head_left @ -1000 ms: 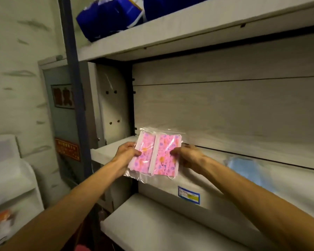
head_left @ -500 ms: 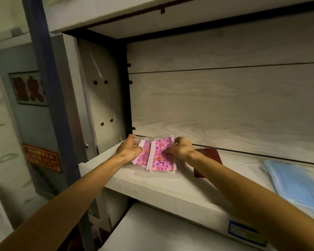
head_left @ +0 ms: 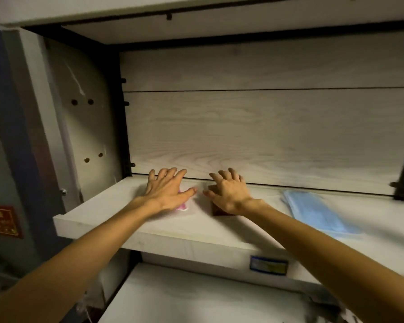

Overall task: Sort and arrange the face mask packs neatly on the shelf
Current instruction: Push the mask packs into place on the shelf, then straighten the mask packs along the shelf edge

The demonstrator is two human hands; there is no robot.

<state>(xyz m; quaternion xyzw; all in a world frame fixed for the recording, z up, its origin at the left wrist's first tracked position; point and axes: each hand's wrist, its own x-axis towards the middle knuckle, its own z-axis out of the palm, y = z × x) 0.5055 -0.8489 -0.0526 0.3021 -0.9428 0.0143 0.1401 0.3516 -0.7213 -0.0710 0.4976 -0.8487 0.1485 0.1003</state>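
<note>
Both grips are spread flat: left hand presses the pink pack onto the shelf, right hand covers a brown item. Placing looks finished; next likely comes the blue pack nearby.

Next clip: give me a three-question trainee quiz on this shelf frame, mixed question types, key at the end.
1. True or false: the left hand lies spread over the pink mask pack.
2. The blue mask pack lies: A) right of both hands, B) between them, C) on the lower shelf.
3. What colour is the flat thing under the right hand?

Key: 1 true; 2 A; 3 dark reddish-brown.
</note>
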